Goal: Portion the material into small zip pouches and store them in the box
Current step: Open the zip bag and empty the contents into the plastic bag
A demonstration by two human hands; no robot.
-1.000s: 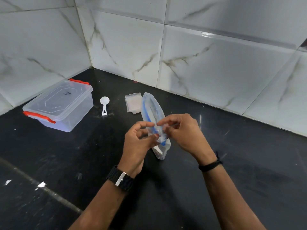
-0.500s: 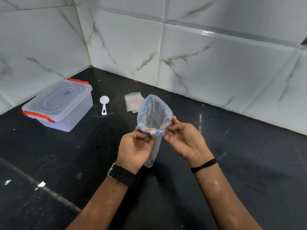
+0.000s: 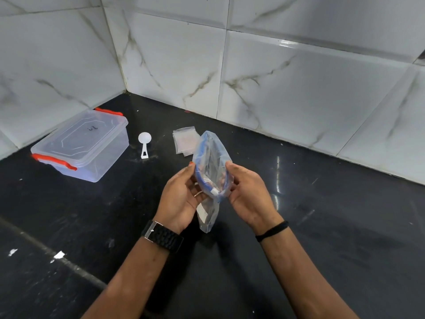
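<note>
Large zip bag [image 3: 212,157] is held above the table [image 3: 322,226], its blue-edged mouth spread open, brownish material visible inside. Left hand [image 3: 181,199] pinches the near-left rim; right hand [image 3: 249,194] pinches the right rim. Small zip pouches [image 3: 185,140] lie just behind the bag; a white scoop [image 3: 144,143] lies left of it; the lidded box [image 3: 80,143] stands farther left, lid on. Judgement: keep the mouth wide and the bag upright to avoid spillage before scooping

Black counter [image 3: 322,226]: lidded clear box [image 3: 80,146], white scoop [image 3: 144,143], small pouches [image 3: 185,140].
</note>
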